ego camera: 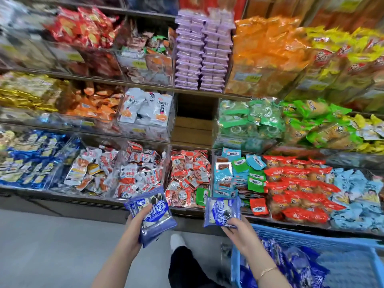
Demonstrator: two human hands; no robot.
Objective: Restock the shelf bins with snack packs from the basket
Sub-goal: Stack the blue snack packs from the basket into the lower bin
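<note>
Gripping left stack in left hand, fingers wrapped round one side. At least two blue packs there, maybe three; hard to split. Pinching right pack by its lower edge in right hand; one for sure, possibly two. Both held low in front of the shelf, just left of the basket. Long axis tilted on the left, top-left to bottom-right; nearer upright on the right. More basket packs of the same blue, too jumbled to count. One empty slot, between white packs and green packs, up and ahead of both hands. Probably the target; slightly nearer the right hand. Needs a lift up and forward over the front row, then a drop in flat.
</note>
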